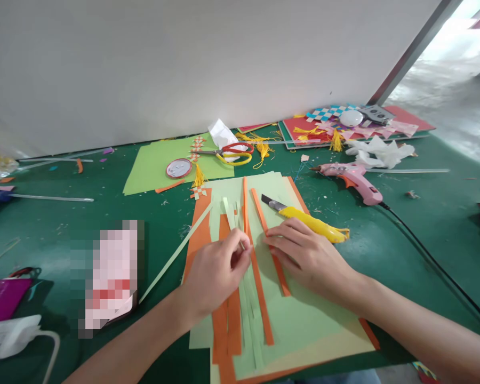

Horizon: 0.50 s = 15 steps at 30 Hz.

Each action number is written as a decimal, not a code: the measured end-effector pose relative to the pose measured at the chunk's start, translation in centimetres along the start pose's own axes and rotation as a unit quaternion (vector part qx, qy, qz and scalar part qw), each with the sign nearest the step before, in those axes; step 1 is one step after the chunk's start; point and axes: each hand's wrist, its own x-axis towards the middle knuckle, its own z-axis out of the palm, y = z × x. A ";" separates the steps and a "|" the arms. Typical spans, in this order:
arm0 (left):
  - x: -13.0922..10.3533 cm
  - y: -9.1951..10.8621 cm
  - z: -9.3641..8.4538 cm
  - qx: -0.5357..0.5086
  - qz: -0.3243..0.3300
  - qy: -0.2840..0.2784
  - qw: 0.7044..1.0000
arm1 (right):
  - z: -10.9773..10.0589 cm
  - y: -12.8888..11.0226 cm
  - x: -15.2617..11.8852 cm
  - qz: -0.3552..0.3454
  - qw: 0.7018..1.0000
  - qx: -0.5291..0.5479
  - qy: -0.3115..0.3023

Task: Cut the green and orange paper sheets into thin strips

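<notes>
Green and orange paper sheets (304,320) lie stacked in front of me, with loose orange and pale green strips on top. My left hand (220,272) is closed in a pinch above the green strips (248,320); what sits between its fingertips is too small to make out. My right hand (304,256) lies palm down, fingers stretched out, their tips touching a short orange strip (280,274). Between the hands a longer orange strip (261,304) runs down the sheet. Just beyond my right hand rests a yellow utility knife (312,221), its blade out.
Scissors (236,152) and a round lid (179,168) lie on a green sheet (144,168) at the back. A pink glue gun (354,178) with a black cord is at right. A blurred-out phone (112,277) and a white charger (12,336) are at left.
</notes>
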 end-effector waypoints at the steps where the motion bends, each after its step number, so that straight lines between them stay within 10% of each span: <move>1: 0.0 0.0 0.1 0.027 0.015 -0.010 0.999 | 0.1 0.0 0.0 -0.001 1.000 0.000 0.002; 15: 0.8 -1.7 0.9 0.169 0.195 0.037 0.965 | 0.6 0.1 -0.1 -0.009 0.999 -0.047 0.003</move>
